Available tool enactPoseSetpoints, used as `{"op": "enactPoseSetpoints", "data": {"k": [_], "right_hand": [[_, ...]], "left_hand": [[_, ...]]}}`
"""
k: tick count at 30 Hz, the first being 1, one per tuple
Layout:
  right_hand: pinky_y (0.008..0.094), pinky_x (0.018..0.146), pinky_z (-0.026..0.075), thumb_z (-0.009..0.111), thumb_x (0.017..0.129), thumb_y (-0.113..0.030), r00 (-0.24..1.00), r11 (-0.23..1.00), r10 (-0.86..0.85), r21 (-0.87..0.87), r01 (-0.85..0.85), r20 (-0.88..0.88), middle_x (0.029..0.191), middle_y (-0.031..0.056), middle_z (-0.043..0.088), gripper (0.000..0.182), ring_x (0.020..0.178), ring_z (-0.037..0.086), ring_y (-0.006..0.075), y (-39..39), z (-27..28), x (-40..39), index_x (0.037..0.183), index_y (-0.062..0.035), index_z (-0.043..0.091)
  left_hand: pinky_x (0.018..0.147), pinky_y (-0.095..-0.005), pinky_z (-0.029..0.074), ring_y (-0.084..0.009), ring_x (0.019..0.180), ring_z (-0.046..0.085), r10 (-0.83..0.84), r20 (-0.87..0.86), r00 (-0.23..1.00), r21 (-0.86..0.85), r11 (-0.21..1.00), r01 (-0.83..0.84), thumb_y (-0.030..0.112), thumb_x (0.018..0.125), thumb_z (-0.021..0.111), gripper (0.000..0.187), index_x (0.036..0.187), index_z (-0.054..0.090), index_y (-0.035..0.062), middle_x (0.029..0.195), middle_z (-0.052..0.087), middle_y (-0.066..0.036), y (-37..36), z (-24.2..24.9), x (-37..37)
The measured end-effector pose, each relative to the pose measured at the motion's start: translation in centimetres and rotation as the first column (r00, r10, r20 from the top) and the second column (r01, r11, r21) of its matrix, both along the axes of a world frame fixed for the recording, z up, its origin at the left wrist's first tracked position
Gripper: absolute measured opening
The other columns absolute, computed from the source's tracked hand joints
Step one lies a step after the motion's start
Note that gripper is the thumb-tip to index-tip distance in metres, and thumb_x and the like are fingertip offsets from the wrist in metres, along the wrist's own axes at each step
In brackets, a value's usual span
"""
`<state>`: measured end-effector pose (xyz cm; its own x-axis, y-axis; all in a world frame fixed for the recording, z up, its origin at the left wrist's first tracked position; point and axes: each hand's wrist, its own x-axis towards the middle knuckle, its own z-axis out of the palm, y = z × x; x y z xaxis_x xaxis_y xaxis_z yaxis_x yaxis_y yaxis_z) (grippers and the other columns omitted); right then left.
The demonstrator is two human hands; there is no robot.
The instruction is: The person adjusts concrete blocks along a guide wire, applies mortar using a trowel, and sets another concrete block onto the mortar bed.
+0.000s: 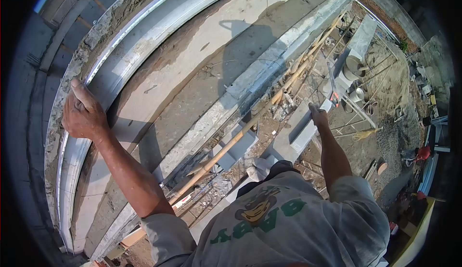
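My left hand [83, 114] is up at the left, its fingers hooked over the rough mortar rim of a curved plastered cornice [159, 21], thumb pointing up along the edge. My right hand [318, 115] reaches out and down to the right, closed at the end of a grey concrete ledge [293, 139]. A thin long tool with an orange mark [333, 90] lies just beyond that hand. Whether the hand holds it is unclear. My grey shirt with green letters [284, 219] fills the bottom of the view.
Bamboo scaffold poles [250, 125] run diagonally under me beside a concrete beam [269, 62]. Far below lie sandy ground [392, 89], buckets, pipes and rubble. A person in red [423, 152] stands at the right, and a yellow board [418, 238] is at the lower right.
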<state>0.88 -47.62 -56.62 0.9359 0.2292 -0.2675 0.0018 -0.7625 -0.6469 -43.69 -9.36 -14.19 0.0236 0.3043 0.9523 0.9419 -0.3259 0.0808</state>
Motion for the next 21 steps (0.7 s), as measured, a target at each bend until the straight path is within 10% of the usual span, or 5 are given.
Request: {"op": "enactPoseSetpoints", "data": {"k": [3, 9, 15, 19, 21], "right_hand": [[0.0328, 0.053, 0.044, 0.060, 0.076, -0.060, 0.968, 0.997, 0.082, 0.029, -0.078, -0.238, 0.044, 0.0064, 0.051, 0.063, 0.045, 0.054, 0.0197, 1.5, 5.1, -5.4, 0.052, -0.0011, 0.058], [0.0303, 0.075, 0.045, 0.061, 0.084, -0.038, 0.967, 0.939, -0.252, 0.235, 0.251, -0.025, 0.082, 0.0085, 0.068, 0.036, 0.080, 0.061, 0.0141, -6.2, 1.9, -7.1, 0.095, -0.0039, 0.068], [0.0400, 0.084, 0.047, 0.062, 0.079, -0.037, 0.932, 0.875, -0.360, -0.360, 0.324, -0.036, 0.099, 0.0181, 0.066, 0.036, 0.098, 0.062, 0.0328, -18.2, 1.1, -9.6, 0.098, -0.0063, 0.068], [0.0414, 0.093, 0.045, 0.062, 0.076, -0.042, 0.921, 0.798, -0.345, -0.573, 0.188, -0.179, 0.118, 0.0184, 0.058, 0.051, 0.109, 0.057, 0.0330, -25.0, -8.8, -13.8, 0.115, -0.0090, 0.060], [0.0399, 0.096, 0.043, 0.064, 0.074, -0.047, 0.867, 0.798, -0.428, -0.558, 0.229, -0.256, 0.123, 0.0189, 0.055, 0.061, 0.113, 0.054, 0.0317, -22.1, -2.0, -17.2, 0.120, -0.0071, 0.056]], "left_hand": [[0.062, -0.0416, 0.046, -0.0304, 0.071, 0.064, 0.102, -0.051, 0.994, -0.034, 0.994, -0.103, 0.050, 0.091, 0.042, 0.050, 0.081, 0.073, 0.0110, 0.077, 0.069, -0.009, -0.2, 0.1, 0.0], [0.062, -0.0443, 0.047, -0.0341, 0.073, 0.064, 0.190, 0.016, 0.982, -0.169, 0.968, -0.185, 0.070, 0.082, 0.038, 0.063, 0.086, 0.074, 0.0185, 0.081, 0.069, -0.010, 1.4, 0.1, -1.3], [0.067, -0.0469, 0.047, -0.0366, 0.080, 0.063, 0.270, 0.012, 0.963, -0.215, 0.941, -0.261, 0.079, 0.077, 0.032, 0.070, 0.098, 0.072, 0.0260, 0.087, 0.070, -0.009, 4.2, 0.0, -3.0], [0.071, -0.0481, 0.047, -0.0367, 0.085, 0.062, 0.263, -0.009, 0.965, -0.251, 0.933, -0.257, 0.080, 0.076, 0.030, 0.072, 0.101, 0.070, 0.0261, 0.092, 0.069, -0.009, 4.7, 0.2, -3.5], [0.073, -0.0484, 0.047, -0.0359, 0.086, 0.062, 0.271, -0.038, 0.962, -0.250, 0.929, -0.271, 0.080, 0.077, 0.030, 0.071, 0.102, 0.070, 0.0263, 0.093, 0.069, -0.008, 6.1, 0.3, -4.4]]}}
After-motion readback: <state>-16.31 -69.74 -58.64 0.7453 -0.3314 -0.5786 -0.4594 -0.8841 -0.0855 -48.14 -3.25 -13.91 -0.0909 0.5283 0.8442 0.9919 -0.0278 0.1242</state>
